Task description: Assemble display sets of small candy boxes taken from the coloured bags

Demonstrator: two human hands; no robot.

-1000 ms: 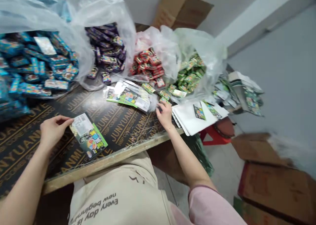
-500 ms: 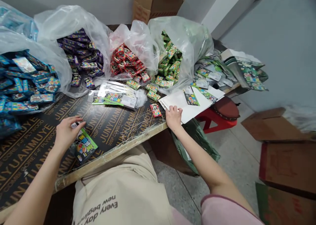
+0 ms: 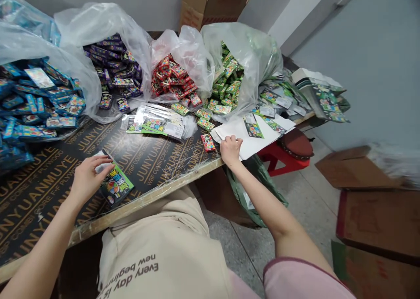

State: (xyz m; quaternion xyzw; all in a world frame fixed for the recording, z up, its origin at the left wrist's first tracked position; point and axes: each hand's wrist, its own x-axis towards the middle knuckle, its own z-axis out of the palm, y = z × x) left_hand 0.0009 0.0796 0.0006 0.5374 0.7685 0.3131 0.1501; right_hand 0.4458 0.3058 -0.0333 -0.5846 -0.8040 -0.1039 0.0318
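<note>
a shiny black and green packet (image 3: pixel 117 185) is being touched by the left hand (image 3: pixel 90 173), well to the left of the lone red box (image 3: pixel 208 142) on the bench (image 3: pixel 173 159). that hand's fingers are being bent over the packet's top end, but whether it is being pinched is not being shown. just right of the red box, the white sheets (image 3: pixel 254 145) are being touched by the curled right hand (image 3: pixel 231 149); a grip is not being shown clearly. behind the red box, more red boxes (image 3: pixel 173 78) are being held by a thin bag (image 3: pixel 197 49).
</note>
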